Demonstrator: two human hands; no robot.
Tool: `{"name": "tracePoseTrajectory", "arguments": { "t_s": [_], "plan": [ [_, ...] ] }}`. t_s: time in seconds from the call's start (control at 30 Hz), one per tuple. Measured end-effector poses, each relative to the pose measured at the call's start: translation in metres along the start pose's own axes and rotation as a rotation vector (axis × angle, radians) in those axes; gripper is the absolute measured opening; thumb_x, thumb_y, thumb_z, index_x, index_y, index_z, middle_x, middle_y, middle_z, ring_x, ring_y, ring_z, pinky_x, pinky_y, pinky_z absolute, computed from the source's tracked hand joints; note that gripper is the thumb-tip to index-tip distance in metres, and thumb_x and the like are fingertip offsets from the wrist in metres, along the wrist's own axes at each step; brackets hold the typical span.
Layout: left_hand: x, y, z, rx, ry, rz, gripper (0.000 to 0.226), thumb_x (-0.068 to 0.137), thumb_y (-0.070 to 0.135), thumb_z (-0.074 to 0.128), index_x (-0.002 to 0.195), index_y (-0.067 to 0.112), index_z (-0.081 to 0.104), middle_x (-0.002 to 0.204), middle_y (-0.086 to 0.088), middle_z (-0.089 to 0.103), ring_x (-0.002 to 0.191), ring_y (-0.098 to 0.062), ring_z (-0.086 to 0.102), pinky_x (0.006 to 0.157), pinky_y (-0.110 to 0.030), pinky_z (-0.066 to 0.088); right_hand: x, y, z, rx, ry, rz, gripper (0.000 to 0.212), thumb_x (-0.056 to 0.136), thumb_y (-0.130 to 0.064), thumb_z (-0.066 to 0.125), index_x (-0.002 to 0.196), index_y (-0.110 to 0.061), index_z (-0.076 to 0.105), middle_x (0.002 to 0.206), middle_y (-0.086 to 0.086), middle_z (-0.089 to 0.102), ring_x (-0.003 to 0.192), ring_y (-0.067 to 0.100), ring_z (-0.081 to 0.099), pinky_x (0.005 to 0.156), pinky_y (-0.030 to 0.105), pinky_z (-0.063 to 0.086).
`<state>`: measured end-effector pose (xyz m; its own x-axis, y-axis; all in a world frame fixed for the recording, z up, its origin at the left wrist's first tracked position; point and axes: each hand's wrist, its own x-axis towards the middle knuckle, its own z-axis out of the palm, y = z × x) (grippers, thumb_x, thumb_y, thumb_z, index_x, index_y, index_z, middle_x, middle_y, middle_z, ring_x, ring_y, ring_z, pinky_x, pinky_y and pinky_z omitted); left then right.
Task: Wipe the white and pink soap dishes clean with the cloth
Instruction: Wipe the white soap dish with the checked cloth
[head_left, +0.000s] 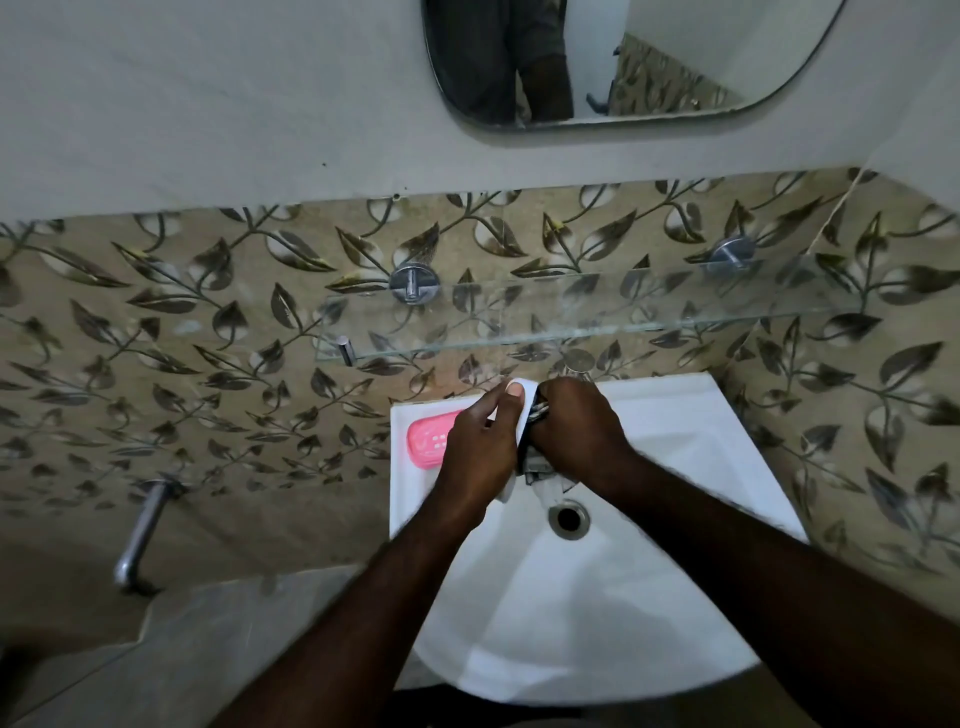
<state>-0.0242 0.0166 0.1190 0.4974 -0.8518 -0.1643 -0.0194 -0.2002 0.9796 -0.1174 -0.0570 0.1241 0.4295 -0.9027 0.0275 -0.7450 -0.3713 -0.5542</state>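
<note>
Over the back of the white sink (701, 467), my left hand (475, 452) holds the white soap dish (521, 415) on edge, thumb on its upper rim. My right hand (582, 431) presses a dark striped cloth (535, 415) against the dish's inner side; only a strip of cloth shows between the hands. The pink soap dish (423, 441) lies flat on the sink's back left ledge, partly hidden behind my left hand and apart from the cloth.
The sink drain (569, 518) lies just below my hands, and the tap is mostly hidden under them. A glass shelf (571, 322) juts from the leaf-patterned tile wall above. A chrome wall tap (140, 535) sticks out at left. A mirror (623, 57) hangs higher up.
</note>
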Motion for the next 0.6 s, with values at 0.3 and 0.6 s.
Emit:
{"name": "tracePoseTrajectory", "arguments": {
  "t_s": [0.3,0.6],
  "plan": [
    [0.000,0.015,-0.001,-0.147,0.058,0.114,0.029,0.102,0.035,0.042,0.122,0.029,0.061,0.108,0.019,0.063,0.111,-0.004,0.058,0.091,-0.012,0.043,-0.029,-0.018,-0.006,0.207,-0.340,-0.149,0.030,0.080,-0.008,0.066,0.055,-0.018,0.053,0.065,0.008,0.066,0.066,0.027,0.066,0.060,0.034,0.049],
    [0.010,0.044,-0.015,-0.453,-0.065,0.178,0.043,0.096,0.045,0.044,0.113,0.013,0.068,0.101,-0.016,0.071,0.095,-0.031,0.066,0.092,-0.056,0.050,-0.031,-0.041,-0.053,1.121,-0.469,-0.025,0.015,0.095,-0.006,0.054,0.095,-0.002,0.069,0.086,0.019,0.072,0.076,0.028,0.070,0.070,0.039,0.058]
  ]
}}
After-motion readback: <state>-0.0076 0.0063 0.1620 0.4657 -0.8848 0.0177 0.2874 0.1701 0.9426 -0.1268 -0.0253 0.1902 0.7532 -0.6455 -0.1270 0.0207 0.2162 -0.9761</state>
